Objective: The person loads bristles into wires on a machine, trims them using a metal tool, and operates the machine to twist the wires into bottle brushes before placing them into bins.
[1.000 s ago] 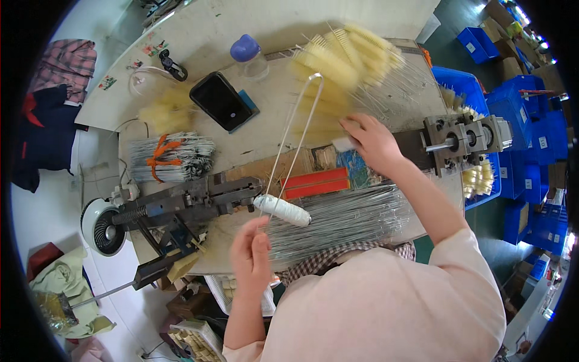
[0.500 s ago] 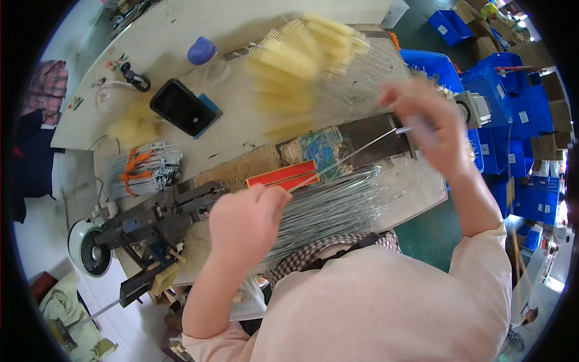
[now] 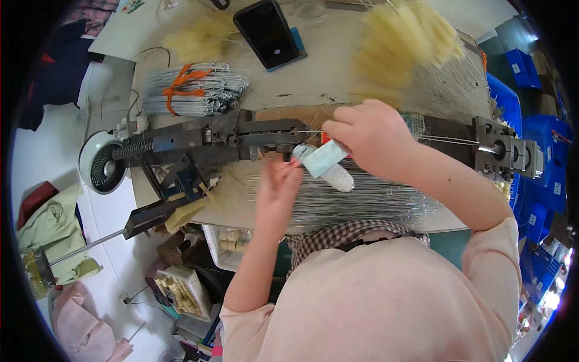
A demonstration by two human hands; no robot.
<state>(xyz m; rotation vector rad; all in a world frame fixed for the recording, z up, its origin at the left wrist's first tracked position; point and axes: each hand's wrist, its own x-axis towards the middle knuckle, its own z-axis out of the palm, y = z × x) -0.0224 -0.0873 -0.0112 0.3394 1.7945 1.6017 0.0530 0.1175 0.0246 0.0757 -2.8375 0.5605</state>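
My right hand (image 3: 374, 136) is closed in a pinch on a thin metal wire (image 3: 449, 140). The wire runs from the jaws of the dark bench clamp (image 3: 271, 127), under my hand, to the metal chuck (image 3: 491, 148) at the right end. My left hand (image 3: 279, 190) is in front of the clamp, its fingers smeared by motion beside a tape-wrapped, pale green and white handle-like piece (image 3: 329, 160). Whether they touch it I cannot tell. A red tray (image 3: 325, 138) is mostly hidden behind my right hand. Loose twisted wires (image 3: 368, 202) lie just below my hands.
A wire bundle tied with orange strips (image 3: 199, 90) lies at the far left. A black phone (image 3: 265, 33) and yellow bristle brushes (image 3: 404, 45) lie at the back. A white fan (image 3: 102, 163) stands left of the clamp. Blue bins (image 3: 546, 130) stack at the right.
The view has shifted left and closer. My right hand has come from the chuck to the clamp jaws. The left hand has let go of the wire and dropped below the jaws.
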